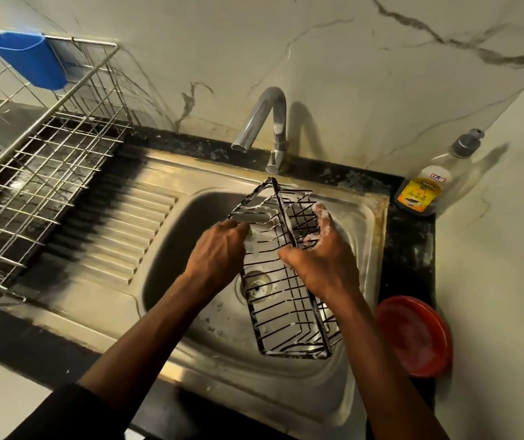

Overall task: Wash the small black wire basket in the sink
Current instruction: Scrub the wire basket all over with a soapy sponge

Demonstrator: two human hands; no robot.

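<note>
The small black wire basket (289,309) is held tilted over the steel sink bowl (171,249), long side running from the tap down toward me, with soap foam on its wires. My right hand (321,258), soapy, grips its upper rim and side. My left hand (219,252) is closed against the basket's left upper edge, with something pale and foamy under its fingers; I cannot tell what it is. The drain (255,287) shows through the wires. No water runs from the tap (263,122).
A steel dish rack (32,173) with a blue cup (32,58) stands on the left over the ribbed drainboard (111,230). A soap bottle (428,185) sits at the back right corner. A red bowl (416,335) with foam lies on the right counter. Marble walls close in behind and at the right.
</note>
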